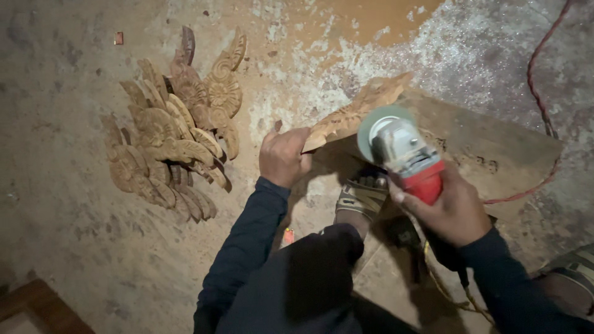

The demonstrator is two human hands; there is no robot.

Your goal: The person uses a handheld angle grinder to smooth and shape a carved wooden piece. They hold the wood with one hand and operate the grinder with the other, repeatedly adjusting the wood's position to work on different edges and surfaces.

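Right hand [448, 207] is closed around the red angle grinder [405, 151], its disc meeting the carved wooden piece [356, 111] resting on the board [495, 148]. Left hand [283, 156] pinches the piece's near end; advisable to keep those fingers clear of the disc and press the carving flat.

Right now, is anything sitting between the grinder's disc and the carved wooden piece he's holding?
Nothing visible. The grinder in the right hand has its disc right at the carved wooden piece, which the left hand grips at its near end.
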